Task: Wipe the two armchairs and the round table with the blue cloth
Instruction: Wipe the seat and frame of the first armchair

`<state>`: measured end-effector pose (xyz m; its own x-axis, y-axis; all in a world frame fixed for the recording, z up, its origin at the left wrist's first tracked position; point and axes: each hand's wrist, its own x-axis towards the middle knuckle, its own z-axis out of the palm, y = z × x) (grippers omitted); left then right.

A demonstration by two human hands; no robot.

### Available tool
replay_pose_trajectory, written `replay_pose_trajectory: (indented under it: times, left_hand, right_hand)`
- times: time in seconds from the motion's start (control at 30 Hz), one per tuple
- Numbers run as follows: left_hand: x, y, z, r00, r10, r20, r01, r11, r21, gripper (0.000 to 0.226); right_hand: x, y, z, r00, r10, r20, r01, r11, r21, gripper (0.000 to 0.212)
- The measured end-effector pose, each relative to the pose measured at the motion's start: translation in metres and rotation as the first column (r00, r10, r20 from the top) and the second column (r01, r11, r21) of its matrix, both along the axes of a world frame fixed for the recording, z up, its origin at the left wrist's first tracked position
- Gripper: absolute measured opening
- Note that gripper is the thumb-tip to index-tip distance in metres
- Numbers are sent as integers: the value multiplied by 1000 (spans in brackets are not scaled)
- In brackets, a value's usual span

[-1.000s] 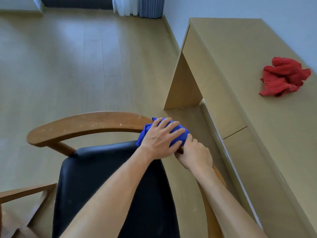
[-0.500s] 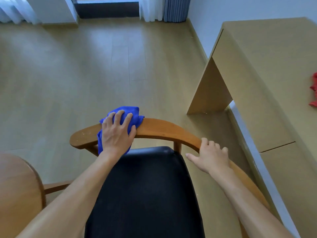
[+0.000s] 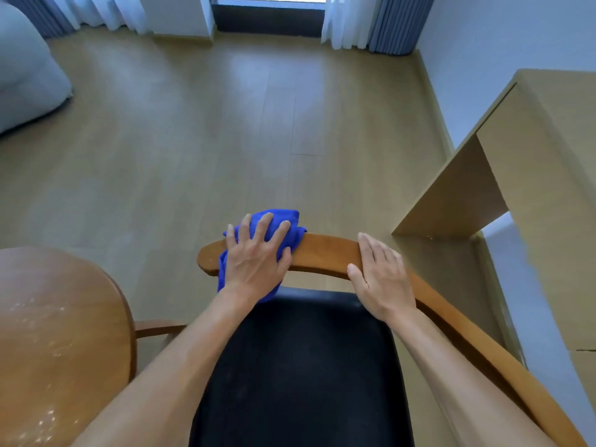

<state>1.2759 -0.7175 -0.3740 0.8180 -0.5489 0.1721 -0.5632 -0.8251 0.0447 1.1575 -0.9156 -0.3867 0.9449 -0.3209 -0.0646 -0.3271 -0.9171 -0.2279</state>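
Observation:
An armchair with a curved wooden rail (image 3: 329, 253) and a black seat (image 3: 300, 366) stands right below me. My left hand (image 3: 256, 258) presses the bunched blue cloth (image 3: 283, 221) onto the rail near its left end, fingers spread over it. Flat on the rail further right lies my right hand (image 3: 382, 279), palm down, holding nothing. The round wooden table (image 3: 58, 343) fills the lower left, its top speckled with pale dust. Only one armchair is in view.
A light wooden desk (image 3: 548, 175) runs along the right wall, close to the chair. A grey cushioned piece (image 3: 25, 75) sits at the far left. Curtains (image 3: 371, 21) and a window lie beyond the bare wooden floor.
My left hand slid the blue cloth leftward along the rail, from its right bend toward its left end. My right hand shifted from gripping the rail to lying flat on it. The view turned left.

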Motion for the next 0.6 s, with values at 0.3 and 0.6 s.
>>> replay_pose_trajectory:
  times: [0.3,0.6]
  left_hand:
    - [12,67,-12,867,456,-200,-498,789,-359,29]
    - [-17,-59,7,991,65,117,-53,993,-109,9]
  right_hand:
    - [2,7,1,998,-57,-26,53,990,-127,69]
    - [4,9,2,998,-62,7,62,991,-117,68]
